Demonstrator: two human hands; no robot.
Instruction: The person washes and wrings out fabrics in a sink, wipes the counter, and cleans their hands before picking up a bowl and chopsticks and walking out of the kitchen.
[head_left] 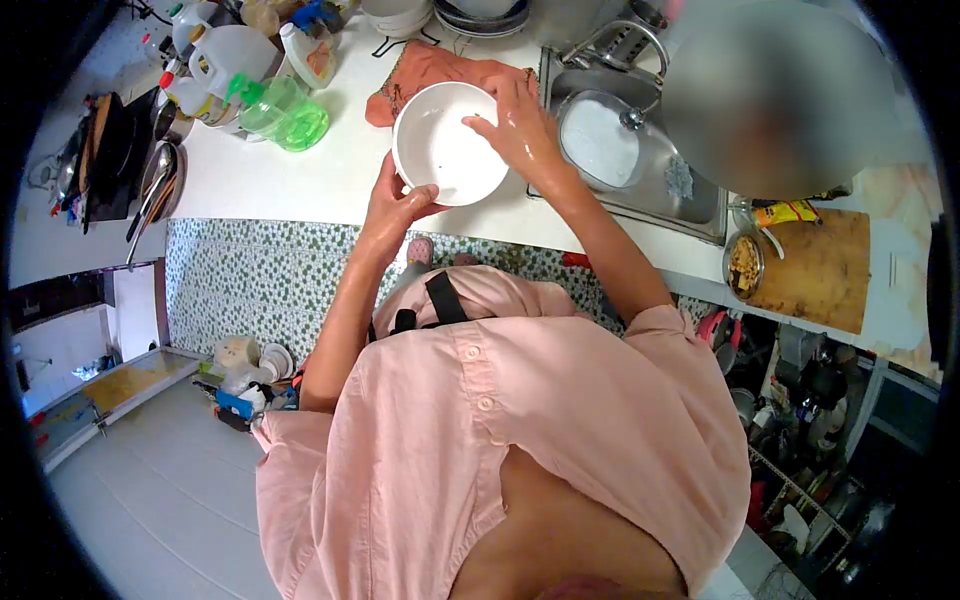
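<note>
A white bowl (450, 145) is tilted so that its inside shows, over the near part of the white counter. My left hand (392, 208) grips its lower left rim, the thumb over the edge. At the upper right rim is my right hand (520, 130), wet, with its thumb apart over the bowl's inside and its other fingers at the rim. Behind the bowl an orange cloth (425, 72) lies crumpled on the counter. To the right, a basin of white suds (600, 140) sits in the metal sink (690, 208) near the faucet (650, 45).
Green soap bottle (290, 120) and plastic jugs (235, 60) stand back left. Stacked bowls (398, 15) are at the back. Right of the sink are a cutting board (825, 270) and a bowl of chopped food (743, 265). A large blurred shape covers the upper right.
</note>
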